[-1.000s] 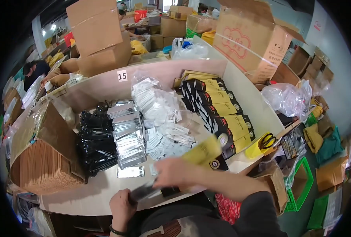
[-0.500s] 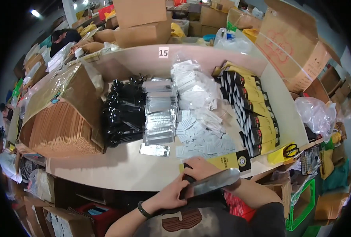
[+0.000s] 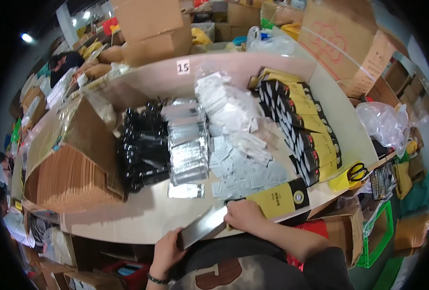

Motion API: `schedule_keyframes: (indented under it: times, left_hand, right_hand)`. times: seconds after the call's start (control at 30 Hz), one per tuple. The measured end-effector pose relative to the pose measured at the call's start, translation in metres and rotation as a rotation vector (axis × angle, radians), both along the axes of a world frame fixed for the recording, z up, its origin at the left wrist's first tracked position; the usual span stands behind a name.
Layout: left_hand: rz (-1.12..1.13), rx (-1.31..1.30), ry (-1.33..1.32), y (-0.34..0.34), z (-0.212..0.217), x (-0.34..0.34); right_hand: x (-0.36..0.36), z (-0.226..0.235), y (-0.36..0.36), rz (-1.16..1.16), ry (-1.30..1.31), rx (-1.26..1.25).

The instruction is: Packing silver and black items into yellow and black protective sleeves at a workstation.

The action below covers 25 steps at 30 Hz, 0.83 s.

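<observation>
A long, flat, shiny silver-grey piece [image 3: 203,227] spans the space between my hands at the table's front edge; its exact kind is unclear. My left hand [image 3: 168,250] grips its lower left end. My right hand [image 3: 246,215] is closed in a fist around its upper right end. Just beyond my right hand lies a yellow-and-black flat package [image 3: 274,198] on the table. A single silver packet [image 3: 185,190] rests in front of a stack of silver packets [image 3: 188,154]. Small pale printed slips [image 3: 248,171] are scattered to the right of the stack.
On the left stands an open carton [image 3: 69,179] packed with brown card sheets. Black plastic-wrapped items [image 3: 144,145] are heaped beside it. White bagged pieces [image 3: 226,104] lie at the back, yellow-and-black packages [image 3: 316,135] at right. Black-handled scissors [image 3: 356,172] sit at the right edge.
My hands have moved apart, the left one down and leftward. The silver piece, earlier pointing right over my right forearm, now slants between both hands. The whole view has shifted slightly.
</observation>
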<state>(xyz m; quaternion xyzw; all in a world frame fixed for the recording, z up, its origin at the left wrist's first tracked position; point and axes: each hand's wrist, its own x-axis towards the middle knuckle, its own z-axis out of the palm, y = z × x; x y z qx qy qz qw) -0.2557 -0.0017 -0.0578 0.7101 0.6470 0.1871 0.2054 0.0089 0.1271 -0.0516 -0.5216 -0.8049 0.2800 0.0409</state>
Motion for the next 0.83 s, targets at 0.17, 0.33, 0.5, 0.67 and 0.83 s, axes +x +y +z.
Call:
schedule_keyframes:
  times: [0.17,0.33,0.5,0.67,0.83]
  left_hand:
    - [-0.193,-0.008,0.086,0.028,0.012,-0.003]
    - [-0.221,0.246,0.125,0.024,0.009,0.01]
    - [0.021,0.257,0.004,0.013,-0.04,0.005]
    - [0.142,0.448,-0.012,0.028,-0.059,0.0]
    - [0.172,0.394,-0.023,0.026,-0.054,0.003]
  right_hand:
    - [-0.043,-0.016,-0.023,0.177,0.194,0.036]
    - [-0.022,-0.002,0.054,0.034,0.103,0.329]
    - [0.069,-0.051,0.169,-0.345,0.003,0.635]
    - [0.092,-0.043,0.169,-0.267,-0.331,0.516]
    - [0.082,-0.004,0.12,-0.174,-0.103,0.532]
